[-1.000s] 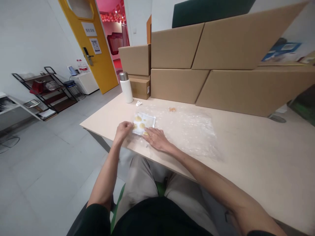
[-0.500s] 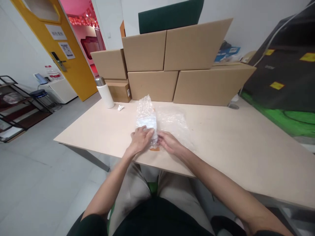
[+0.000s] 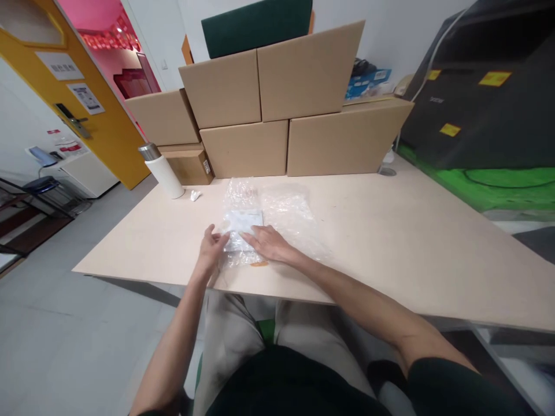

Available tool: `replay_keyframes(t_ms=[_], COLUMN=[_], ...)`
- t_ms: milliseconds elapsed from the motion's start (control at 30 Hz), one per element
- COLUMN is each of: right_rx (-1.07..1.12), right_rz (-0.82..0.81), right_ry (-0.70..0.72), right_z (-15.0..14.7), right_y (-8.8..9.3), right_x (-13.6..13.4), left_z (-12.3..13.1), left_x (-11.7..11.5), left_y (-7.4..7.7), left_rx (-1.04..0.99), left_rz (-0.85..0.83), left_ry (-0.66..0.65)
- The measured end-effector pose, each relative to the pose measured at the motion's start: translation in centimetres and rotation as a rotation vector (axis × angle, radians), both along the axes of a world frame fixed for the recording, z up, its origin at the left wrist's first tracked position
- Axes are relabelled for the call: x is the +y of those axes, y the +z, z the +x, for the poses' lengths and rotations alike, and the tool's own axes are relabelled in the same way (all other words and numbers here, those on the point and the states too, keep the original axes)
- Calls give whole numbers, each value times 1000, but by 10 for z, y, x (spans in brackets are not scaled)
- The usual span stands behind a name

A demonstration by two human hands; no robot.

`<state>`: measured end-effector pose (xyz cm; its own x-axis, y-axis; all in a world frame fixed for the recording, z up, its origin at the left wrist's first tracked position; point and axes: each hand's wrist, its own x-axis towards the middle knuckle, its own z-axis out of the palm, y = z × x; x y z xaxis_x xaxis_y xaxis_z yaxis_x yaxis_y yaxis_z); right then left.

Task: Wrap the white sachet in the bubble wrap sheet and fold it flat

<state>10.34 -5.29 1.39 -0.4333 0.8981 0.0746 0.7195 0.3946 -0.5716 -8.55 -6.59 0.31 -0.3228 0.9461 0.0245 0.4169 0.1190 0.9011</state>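
A small flat white packet (image 3: 241, 221) lies folded inside clear bubble wrap (image 3: 286, 214) near the front edge of the pale wooden table (image 3: 390, 242). My right hand (image 3: 269, 244) rests flat on the wrapped packet, fingers stretched out toward the left. My left hand (image 3: 211, 250) is at the packet's left edge, fingers spread and slightly curled against the wrap. A small orange scrap (image 3: 259, 264) peeks out just below my right hand.
A white bottle with a steel cap (image 3: 161, 170) and a small white scrap (image 3: 195, 196) sit at the table's back left. Stacked cardboard boxes (image 3: 277, 110) line the back edge. A yellow door (image 3: 73, 98) stands to the left, a black cover (image 3: 485, 92) to the right.
The bubble wrap has been folded over the packet, hiding its yellow spots. My left hand slid off its top to the left edge. The camera turned right.
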Motion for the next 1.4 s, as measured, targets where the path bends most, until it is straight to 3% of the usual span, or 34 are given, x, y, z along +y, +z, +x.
replay_keyframes(t_ms=[67,133,267,400,500,633,733,833,1000,1167,1267,1400], right_rx=[104,303,845,1052,1046,783,685,754,922,1078,1197,1158], right_rz=[-74,-207,-476,-602,-519,-264,-115,-152,-406,-401,-490,-578], right_ry=[-20,-48,-90,-186,-261,-392,-548,-619,-588,-597,-441,-130], right_z=[5,12,31,62,94,134,148,142,115,106,106,109], right_y=[2,3,-1,-6,-11,-19,-23,-21,-9,-5,0,20], right_x=[-1,-1,-1,-5,-11,-13,-5,12,45,52,37,6], left_z=[-1,11,55,99,127,155,166,170,170,155,132,89], left_x=[0,-4,-7,3,8,1,-5,-6,-5,1,18,45], left_y=[6,15,27,17,4,-7,-9,-11,-13,-3,16,48], left_rx=[-262,-325,-200,36,284,670,865,950,955,757,640,555], left_rz=[40,146,307,447,401,192,179,198,201,208,328,416], left_ry=[-11,-44,-256,-460,-570,-645,-672,-661,-655,-709,-634,-547])
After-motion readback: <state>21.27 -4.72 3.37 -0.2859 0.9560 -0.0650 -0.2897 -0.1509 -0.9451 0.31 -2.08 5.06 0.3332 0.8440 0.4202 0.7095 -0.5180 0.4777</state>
